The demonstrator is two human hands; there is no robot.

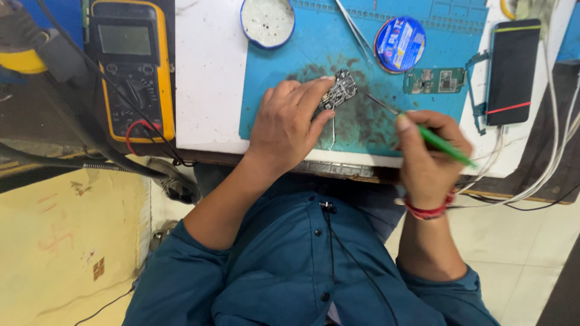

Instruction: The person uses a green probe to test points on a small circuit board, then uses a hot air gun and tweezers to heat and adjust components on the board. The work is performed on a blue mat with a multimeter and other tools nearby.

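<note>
Blue repair mat (284,102) on the tabletop: left hand (287,124) fingers pin a small circuit board (339,90); right hand (430,154), at four o'clock, grips a green-handled probe (444,147) touching it; work looks underway, unfinished.

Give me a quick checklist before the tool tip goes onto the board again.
1. Board pinned by left hand: ok.
2. Green tool gripped in right hand: ok.
3. Tip lined up on the board's edge: cannot tell, too fine.
4. Board on the blue mat: ok.
5. Tweezers clear of the hands: ok.
6. Phone lies off the mat: ok.
</note>
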